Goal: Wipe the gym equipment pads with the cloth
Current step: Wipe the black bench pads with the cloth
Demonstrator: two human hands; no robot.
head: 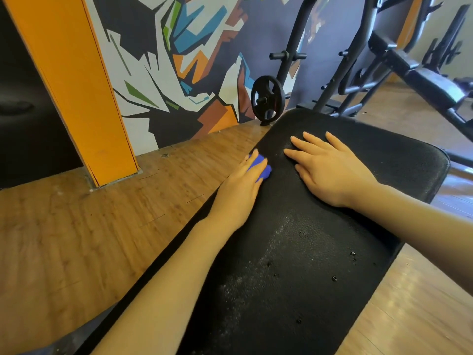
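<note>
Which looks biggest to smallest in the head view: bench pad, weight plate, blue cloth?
1. bench pad, though nearness to the camera inflates it
2. weight plate, farther back
3. blue cloth, mostly hidden under the left hand

Both bare forearms reach forward from the near edge, the left from the near left, the right from the right side. The left hand [238,190] lies palm down at the left edge of the black pad [294,252], its fingers [252,165] curled over a blue cloth [263,170] that shows between and beyond them. The right hand [330,170] rests flat, palm down, fingers straight and slightly spread, pointing far-left. The two hands are near each other, not touching.
</note>
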